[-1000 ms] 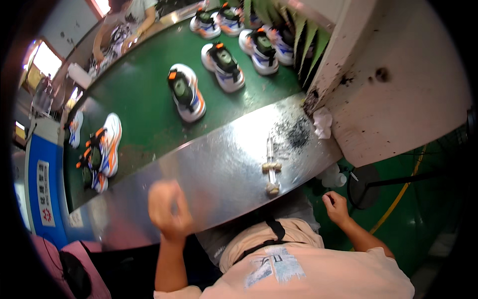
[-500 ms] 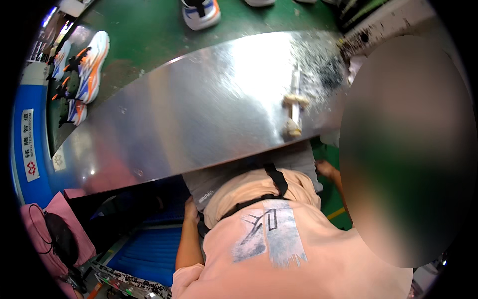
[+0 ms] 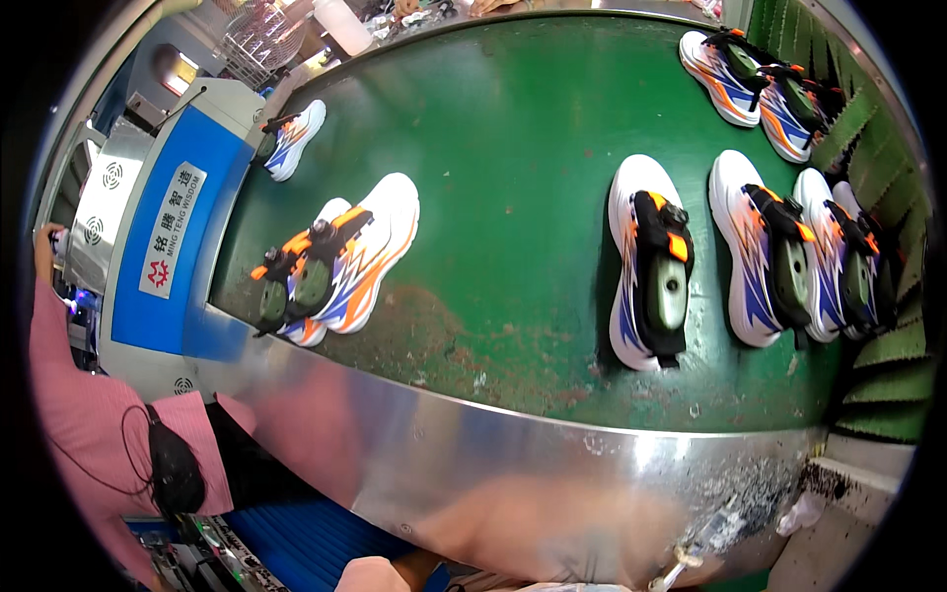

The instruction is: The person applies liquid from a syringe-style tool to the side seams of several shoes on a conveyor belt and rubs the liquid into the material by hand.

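Note:
Neither of my hands shows; only a pinkish sleeve (image 3: 367, 574) and a bit of my left arm (image 3: 419, 566) reach in at the lower edge. In front of me lies a green conveyor belt (image 3: 493, 257). On its right side, a white, blue and orange sneaker (image 3: 623, 247) with a dark green insert and black straps stands toe away from me. Several like it stand in a row to its right. A leaning pair of sneakers (image 3: 380, 257) rests on the left part of the belt. Farther back at the left is another sneaker (image 3: 294, 143).
A shiny metal ledge (image 3: 444, 464) borders the belt's near side, with a whitish stick-like tool (image 3: 681, 567) on it. Green strip flaps (image 3: 893, 326) hang at the right. A blue and grey machine housing (image 3: 163, 247) stands left, beside a person in pink (image 3: 89, 444).
My view has swung up from my lap to the belt, bringing more sneakers into sight. Both hands, low beside my lap before, have left the picture.

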The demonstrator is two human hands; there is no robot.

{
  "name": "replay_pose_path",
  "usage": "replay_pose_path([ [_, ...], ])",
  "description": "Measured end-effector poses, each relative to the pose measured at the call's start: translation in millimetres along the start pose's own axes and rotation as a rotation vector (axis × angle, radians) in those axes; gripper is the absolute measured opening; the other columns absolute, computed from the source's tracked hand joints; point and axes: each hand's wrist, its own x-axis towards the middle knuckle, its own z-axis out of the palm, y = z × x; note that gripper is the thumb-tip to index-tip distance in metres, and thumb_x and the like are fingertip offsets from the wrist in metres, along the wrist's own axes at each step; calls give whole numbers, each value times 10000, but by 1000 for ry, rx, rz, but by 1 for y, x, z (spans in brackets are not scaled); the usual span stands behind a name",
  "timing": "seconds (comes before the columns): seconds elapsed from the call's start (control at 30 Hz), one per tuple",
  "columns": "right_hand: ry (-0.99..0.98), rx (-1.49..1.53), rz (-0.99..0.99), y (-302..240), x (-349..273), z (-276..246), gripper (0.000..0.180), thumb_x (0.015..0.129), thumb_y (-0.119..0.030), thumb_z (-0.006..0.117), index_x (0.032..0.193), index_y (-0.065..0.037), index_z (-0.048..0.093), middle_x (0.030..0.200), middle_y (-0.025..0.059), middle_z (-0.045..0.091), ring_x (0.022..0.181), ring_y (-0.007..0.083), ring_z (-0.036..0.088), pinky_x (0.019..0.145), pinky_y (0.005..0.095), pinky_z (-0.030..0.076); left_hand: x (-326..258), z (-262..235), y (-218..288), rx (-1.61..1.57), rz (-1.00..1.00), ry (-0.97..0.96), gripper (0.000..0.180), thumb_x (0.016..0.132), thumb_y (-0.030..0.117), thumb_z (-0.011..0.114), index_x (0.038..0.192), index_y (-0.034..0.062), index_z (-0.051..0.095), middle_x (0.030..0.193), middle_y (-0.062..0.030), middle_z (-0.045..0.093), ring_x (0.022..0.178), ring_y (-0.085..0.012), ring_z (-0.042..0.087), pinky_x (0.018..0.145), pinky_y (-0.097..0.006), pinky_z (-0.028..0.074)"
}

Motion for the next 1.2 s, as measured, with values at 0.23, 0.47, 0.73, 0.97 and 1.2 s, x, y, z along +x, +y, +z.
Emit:
replay_pose_path([
  [0.23,-4,-4,50,-8,-5,-11,288,873,-275,472,804,-28,603,716,79,570,642,218,520,610,366,429,-21,17,19,20,7,35,417,884,342,459,1186,60,522,1186,-149,545,1072,-285,529,889,-417,432],
  [0.47,6,-8,62,-4,-7,-16,281,873,-272,476,819,-27,602,738,86,572,666,226,523,629,371,428,-30,25,18,30,15,47,408,872,332,474,1167,57,531,1163,-156,552,1057,-294,534,878,-417,435],
  [0.73,8,-18,48,6,-13,-18,274,872,-269,480,837,-26,602,762,94,575,693,236,526,651,376,427,-37,28,9,13,60,66,397,857,322,492,1145,54,542,1136,-165,559,1040,-304,540,865,-417,438],
  [0.97,39,2,2,10,-20,-1,269,872,-267,484,852,-25,601,784,101,578,717,245,528,671,381,425,-40,11,13,50,143,84,387,844,313,507,1126,51,551,1112,-172,566,1024,-314,545,854,-417,441],
  [1.2,106,28,-15,57,-64,18,264,871,-264,488,868,-24,600,806,108,581,740,254,531,690,385,424,-43,-2,37,165,291,165,378,832,303,523,1107,48,561,1088,-180,572,1009,-323,550,843,-418,444],
])
